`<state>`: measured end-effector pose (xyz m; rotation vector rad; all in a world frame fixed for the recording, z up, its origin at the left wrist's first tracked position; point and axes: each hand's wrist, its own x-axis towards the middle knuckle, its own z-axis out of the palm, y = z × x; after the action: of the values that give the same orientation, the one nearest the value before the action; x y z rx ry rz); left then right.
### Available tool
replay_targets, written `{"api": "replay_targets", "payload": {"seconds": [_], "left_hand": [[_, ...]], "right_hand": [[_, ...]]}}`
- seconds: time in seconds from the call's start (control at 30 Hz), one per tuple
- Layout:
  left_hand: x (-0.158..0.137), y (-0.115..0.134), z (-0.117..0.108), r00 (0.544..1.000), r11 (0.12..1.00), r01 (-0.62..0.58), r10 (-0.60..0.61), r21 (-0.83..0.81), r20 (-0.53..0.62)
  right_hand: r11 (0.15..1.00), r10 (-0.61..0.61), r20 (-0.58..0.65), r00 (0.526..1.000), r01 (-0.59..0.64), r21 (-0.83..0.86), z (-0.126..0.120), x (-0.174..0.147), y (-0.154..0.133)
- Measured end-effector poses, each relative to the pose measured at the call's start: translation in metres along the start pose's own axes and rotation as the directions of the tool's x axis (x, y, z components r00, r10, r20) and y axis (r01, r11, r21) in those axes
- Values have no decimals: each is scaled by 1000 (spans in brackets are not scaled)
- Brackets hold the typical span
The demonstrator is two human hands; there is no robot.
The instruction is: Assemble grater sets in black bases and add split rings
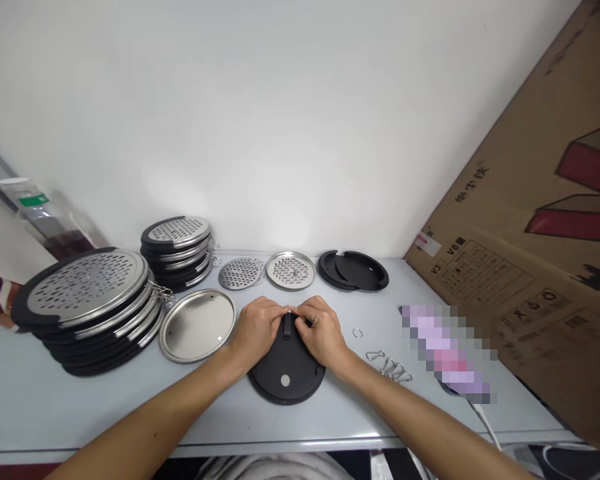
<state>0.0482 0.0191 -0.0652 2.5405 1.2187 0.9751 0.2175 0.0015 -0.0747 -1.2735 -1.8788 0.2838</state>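
At the centre of the frame we press our left hand (257,328) and right hand (321,331) together over the far edge of a round black plastic disc (286,375) lying flat on the pale grey counter (55,407). Both hands are closed, fingertips pinching a tiny shiny metal piece (290,311) above the disc's raised black tab (287,325). Just left lies a round steel lid (198,325); a small loose ring (357,333) sits right of our right hand. Stacked perforated steel-and-black discs (87,303) fill the left.
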Motion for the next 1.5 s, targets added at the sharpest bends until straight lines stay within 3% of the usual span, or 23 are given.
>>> {"api": "replay_targets", "payload": {"seconds": [0.33, 0.47, 0.57, 0.63, 0.73, 0.8, 0.87, 1.07, 1.17, 1.27, 1.33, 1.4, 1.5], "left_hand": [[-1, 6, -4, 999, 999, 38, -37, -21, 38], [3, 5, -8, 998, 997, 60, -59, -40, 10], [8, 11, -24, 999, 998, 34, -34, -48, 1], [6, 22, -40, 998, 999, 8, -6, -36, 67], [-11, 45, -53, 962, 1000, -12, 9, 8, 273], [-30, 55, -49, 912, 999, -31, 13, 38, 411], [-50, 58, -39, 888, 998, -22, -5, 54, 460], [-73, 47, -16, 961, 996, 9, -34, 93, 274], [-73, 45, -17, 979, 985, -115, 90, 131, 185], [-70, 46, -24, 955, 945, -296, 294, 141, 38], [-63, 47, -35, 938, 935, -340, 345, 102, -44], [-49, 48, -49, 958, 961, -273, 275, 41, -78], [-23, 49, -73, 994, 998, 19, -25, -56, -108]], "right_hand": [[997, 77, -7, 997, -77, 30, -1, -1, -1], [981, 150, 49, 988, -154, 117, -7, 5, 5], [945, 220, 129, 967, -244, 216, -14, 12, 15], [905, 268, 202, 942, -318, 284, -18, 16, 23], [825, 306, 329, 893, -421, 378, -20, 19, 35], [785, 325, 383, 865, -472, 400, -19, 19, 39], [785, 347, 391, 853, -492, 377, -19, 18, 40], [930, 238, 340, 910, -315, 191, -24, 17, 34], [928, 201, 411, 889, -307, 211, -33, 18, 33], [830, 224, 574, 788, -463, 311, -43, 19, 33], [723, 242, 642, 727, -577, 380, -49, 20, 32], [611, 271, 667, 694, -660, 438, -53, 21, 31], [471, 288, 726, 624, -753, 461, -54, 21, 30]]}}
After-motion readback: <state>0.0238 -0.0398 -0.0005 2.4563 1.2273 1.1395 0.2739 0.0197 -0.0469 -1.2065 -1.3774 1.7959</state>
